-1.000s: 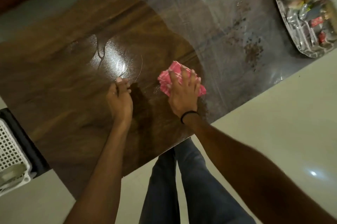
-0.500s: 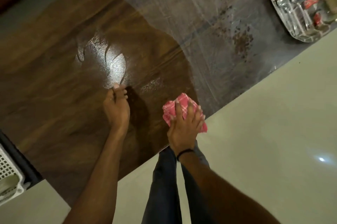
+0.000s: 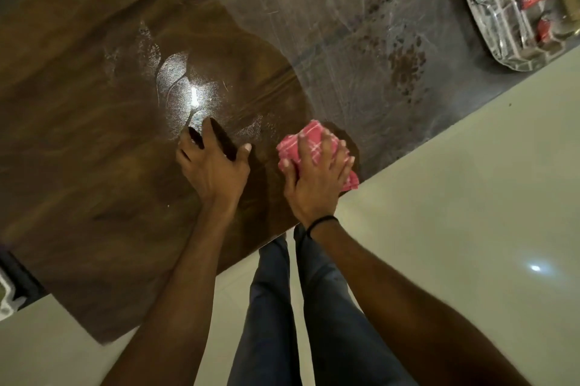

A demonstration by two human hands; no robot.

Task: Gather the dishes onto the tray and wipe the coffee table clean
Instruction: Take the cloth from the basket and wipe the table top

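My right hand [image 3: 317,178] presses a crumpled pink checked cloth [image 3: 303,137] flat on the dark wooden coffee table [image 3: 94,134], close to its near edge. My left hand [image 3: 213,166] rests beside it on the tabletop, fingers spread, holding nothing. A shiny metal tray [image 3: 505,49] with spoons and other dishes stands at the table's far right corner, partly cut off by the frame. Dark crumbs or stains [image 3: 405,65] lie on the table between the cloth and the tray.
Wet streaks [image 3: 175,75] glint on the table beyond my left hand. Pale floor tiles [image 3: 455,197] run along the table's near edge, and my legs in blue jeans [image 3: 282,307] stand there. A white basket [image 3: 6,297] shows at the left edge.
My right hand drew the cloth back toward the near edge of the table, then slightly right. My left hand has spread its fingers on the tabletop. The view has shifted, cutting off more of the tray.
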